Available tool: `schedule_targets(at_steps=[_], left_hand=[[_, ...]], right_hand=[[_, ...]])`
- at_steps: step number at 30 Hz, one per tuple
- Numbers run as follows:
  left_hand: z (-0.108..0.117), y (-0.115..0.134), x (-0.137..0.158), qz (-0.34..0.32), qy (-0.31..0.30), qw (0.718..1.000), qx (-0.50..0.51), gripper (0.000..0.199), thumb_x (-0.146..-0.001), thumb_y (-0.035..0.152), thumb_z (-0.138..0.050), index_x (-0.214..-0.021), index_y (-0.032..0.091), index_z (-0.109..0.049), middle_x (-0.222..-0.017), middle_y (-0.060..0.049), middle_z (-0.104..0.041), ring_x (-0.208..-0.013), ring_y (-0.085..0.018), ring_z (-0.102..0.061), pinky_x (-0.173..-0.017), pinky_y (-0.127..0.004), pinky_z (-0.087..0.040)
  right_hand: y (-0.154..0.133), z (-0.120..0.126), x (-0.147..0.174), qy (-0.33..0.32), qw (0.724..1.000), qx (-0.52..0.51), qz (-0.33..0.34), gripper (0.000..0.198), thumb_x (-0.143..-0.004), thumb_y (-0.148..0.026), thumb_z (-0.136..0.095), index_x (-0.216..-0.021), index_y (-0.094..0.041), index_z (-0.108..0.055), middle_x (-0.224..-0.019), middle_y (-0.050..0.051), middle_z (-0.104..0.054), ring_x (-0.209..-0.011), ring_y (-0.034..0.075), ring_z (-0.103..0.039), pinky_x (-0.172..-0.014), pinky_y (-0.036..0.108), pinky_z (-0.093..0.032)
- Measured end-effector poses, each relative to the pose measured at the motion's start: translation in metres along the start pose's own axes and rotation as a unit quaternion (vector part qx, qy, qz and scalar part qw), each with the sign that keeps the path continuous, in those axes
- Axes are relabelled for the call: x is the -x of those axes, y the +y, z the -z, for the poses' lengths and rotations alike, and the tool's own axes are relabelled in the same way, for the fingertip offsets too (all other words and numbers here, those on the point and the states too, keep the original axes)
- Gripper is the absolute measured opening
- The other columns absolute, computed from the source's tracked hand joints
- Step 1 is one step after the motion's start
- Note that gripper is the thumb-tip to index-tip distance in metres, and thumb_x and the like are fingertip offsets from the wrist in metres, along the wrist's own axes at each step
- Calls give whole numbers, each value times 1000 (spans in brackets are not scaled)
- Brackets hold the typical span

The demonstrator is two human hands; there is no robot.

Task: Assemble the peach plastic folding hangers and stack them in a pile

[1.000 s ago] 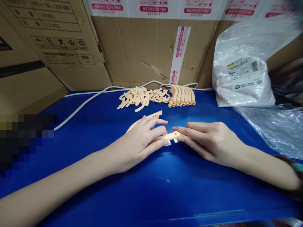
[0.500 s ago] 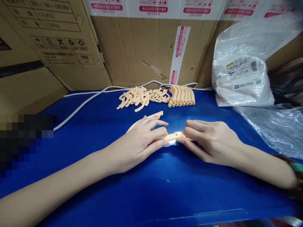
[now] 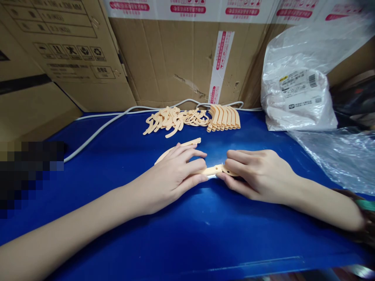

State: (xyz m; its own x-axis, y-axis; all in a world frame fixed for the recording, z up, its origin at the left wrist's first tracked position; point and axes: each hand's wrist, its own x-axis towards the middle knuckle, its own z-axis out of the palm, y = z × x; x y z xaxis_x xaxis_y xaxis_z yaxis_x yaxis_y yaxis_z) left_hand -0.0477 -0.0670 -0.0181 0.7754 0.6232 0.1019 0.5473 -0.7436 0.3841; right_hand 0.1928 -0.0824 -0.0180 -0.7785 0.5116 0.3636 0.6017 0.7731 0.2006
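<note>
Over the middle of the blue table, my left hand [image 3: 180, 168] pinches a cream plastic piece [image 3: 211, 170] with a small hole near its right end. My right hand [image 3: 258, 171] grips a second cream piece [image 3: 230, 171], also with a hole, and its tip meets the end of the first. Whether the two are joined or only touching, I cannot tell. Fingers hide much of both pieces. Just behind my left hand lies a long curved cream strip [image 3: 191, 142], partly covered by the fingers.
At the back of the blue table [image 3: 175, 242] lie a loose heap of curved cream pieces [image 3: 165, 119], thin cream parts [image 3: 196, 118] and a neat row of curved tubes [image 3: 224, 117]. A white cable [image 3: 99, 134] runs behind them. Cardboard boxes [image 3: 172, 58] and a plastic bag [image 3: 295, 97] stand around.
The two cream pieces now meet at a slightly different angle, the right one tilted a little more. Both hands keep their grip and nearly the same place. The view has shifted slightly.
</note>
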Motion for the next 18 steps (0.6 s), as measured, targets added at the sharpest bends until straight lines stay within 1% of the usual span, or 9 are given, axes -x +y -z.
schedule_targets(at_steps=[5,8,12,16,18], left_hand=[[0,1,-2,-2,-2,1000,9,30,-100,42,-36,-101,26,-62,-139,-1,-50,-144,-23,-24,-119,-50,-17],[0,1,-2,-5,-7,1000,9,30,-101,42,-35,-101,27,-61,-139,-1,-49,-145,-22,-21,-118,-48,-19],[1,2,-2,-2,-14,1000,5,31,-101,43,-33,-101,27,-60,-139,-1,-50,-144,-22,-22,-119,-50,-16],[0,2,-2,-8,-16,1000,2,30,-101,43,-34,-101,27,-59,-138,-1,-50,-144,-22,-22,-118,-51,-16],[0,2,-2,-10,-12,1000,0,29,-101,42,-34,-100,26,-59,-137,-1,-51,-143,-22,-24,-118,-50,-17]], right_hand=[[-1,1,1,-11,999,-33,-26,37,-97,-31,-40,-67,-16,-56,-62,-1,-48,-49,9,-42,-50,27,-25],[-2,2,1,-19,998,-37,-41,40,-97,-37,-42,-66,-17,-56,-61,-2,-47,-48,9,-41,-48,27,-22],[0,3,1,-32,998,-38,-40,48,-100,-41,-37,-64,-16,-56,-61,-1,-48,-48,8,-42,-48,28,-21],[1,2,0,-31,997,-52,-44,48,-100,-41,-38,-63,-16,-56,-61,-1,-48,-48,8,-42,-49,28,-21],[2,1,0,-28,997,-57,-45,48,-100,-41,-39,-62,-16,-56,-61,-1,-48,-48,8,-42,-49,28,-22]])
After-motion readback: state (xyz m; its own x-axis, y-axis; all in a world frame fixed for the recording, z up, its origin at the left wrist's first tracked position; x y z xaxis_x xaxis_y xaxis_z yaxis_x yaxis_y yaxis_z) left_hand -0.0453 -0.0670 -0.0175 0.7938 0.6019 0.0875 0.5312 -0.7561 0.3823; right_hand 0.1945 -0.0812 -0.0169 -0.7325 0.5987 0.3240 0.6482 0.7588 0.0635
